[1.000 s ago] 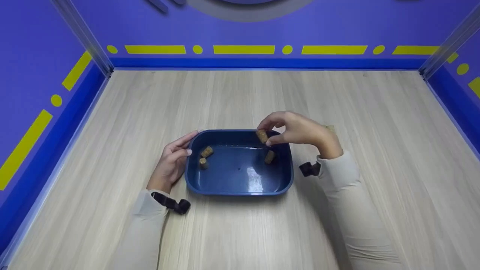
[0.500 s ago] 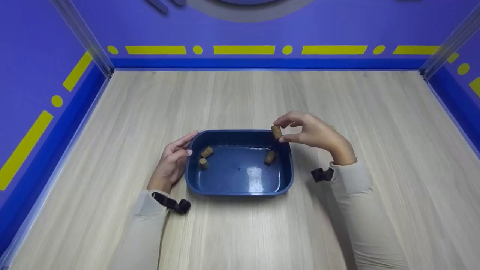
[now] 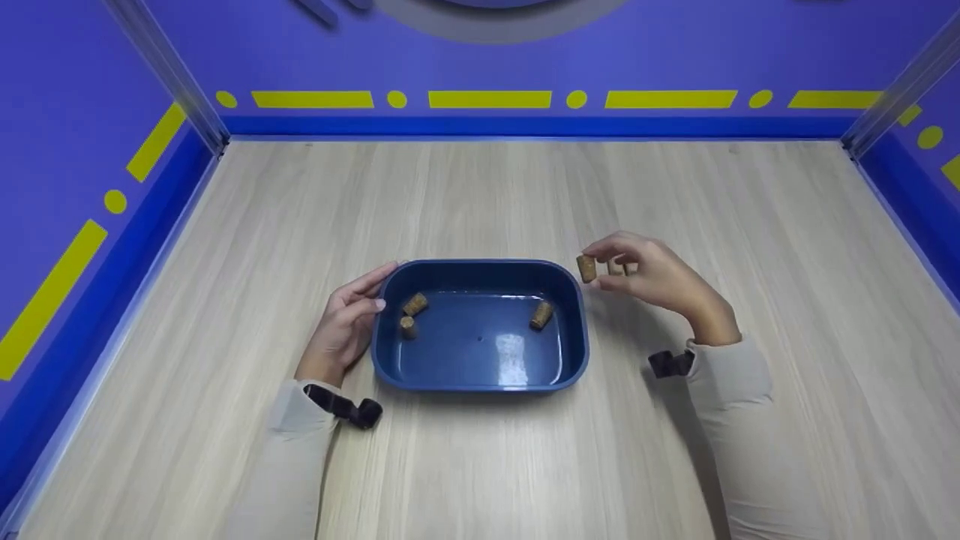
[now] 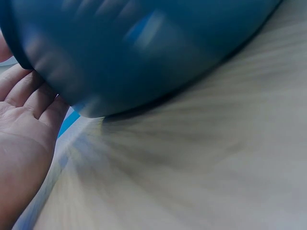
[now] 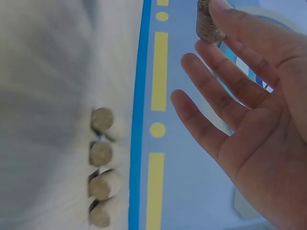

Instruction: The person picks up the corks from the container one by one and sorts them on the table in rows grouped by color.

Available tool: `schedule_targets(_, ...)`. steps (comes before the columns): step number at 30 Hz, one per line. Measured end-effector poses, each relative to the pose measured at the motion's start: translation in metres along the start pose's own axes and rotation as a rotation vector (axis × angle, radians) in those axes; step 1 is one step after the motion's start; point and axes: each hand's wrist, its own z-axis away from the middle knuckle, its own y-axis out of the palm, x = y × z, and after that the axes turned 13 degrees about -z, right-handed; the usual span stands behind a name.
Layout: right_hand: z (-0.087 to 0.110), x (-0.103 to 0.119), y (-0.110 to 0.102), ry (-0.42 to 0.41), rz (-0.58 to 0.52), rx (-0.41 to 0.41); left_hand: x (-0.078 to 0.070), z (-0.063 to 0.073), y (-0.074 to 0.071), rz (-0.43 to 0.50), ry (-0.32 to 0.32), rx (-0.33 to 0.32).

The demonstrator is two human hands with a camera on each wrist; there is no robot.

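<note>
My right hand [image 3: 660,281] pinches a brown cork [image 3: 586,268] between thumb and fingertips, just outside the right rim of a dark blue plastic tub [image 3: 480,387]. In the right wrist view the held cork [image 5: 209,24] is partly cut off by the top edge. My left hand [image 3: 343,330] grips the tub's left side, thumb at the rim and fingers along the outer wall. Inside the tub, two corks [image 3: 415,304] lie near the left end and one cork [image 3: 541,316] lies near the right end.
Several corks [image 5: 101,153] lie in a row on the table in the right wrist view. From the head, my right hand mostly hides them; one cork [image 3: 616,268] shows between its fingers. Blue walls [image 3: 495,67] with yellow marks border the wooden table [image 3: 465,195].
My right hand has moved right with the pinched cork, from above the tub's far right corner to outside its rim. The left hand and the tub have stayed in place.
</note>
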Motion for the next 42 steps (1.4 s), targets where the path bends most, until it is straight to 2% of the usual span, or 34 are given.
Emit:
schedule_targets(11,0.013,-0.017,-0.006,0.010,0.022,-0.049,-0.002,0.000,0.002,-0.024,-0.033,-0.042)
schedule_targets(19,0.022,-0.026,-0.009,0.057,0.033,-0.067,-0.002,0.000,0.002,-0.025,-0.030,-0.056)
schedule_targets(24,0.025,-0.032,-0.011,0.084,0.036,-0.056,-0.002,-0.001,0.003,-0.023,-0.028,-0.060)
schedule_targets(31,0.029,-0.037,-0.012,0.158,0.095,-0.029,-0.001,0.000,0.003,-0.017,-0.028,-0.053)
schedule_targets(42,0.031,-0.037,-0.014,0.234,0.121,0.002,-0.002,0.000,0.004,-0.019,-0.034,-0.063)
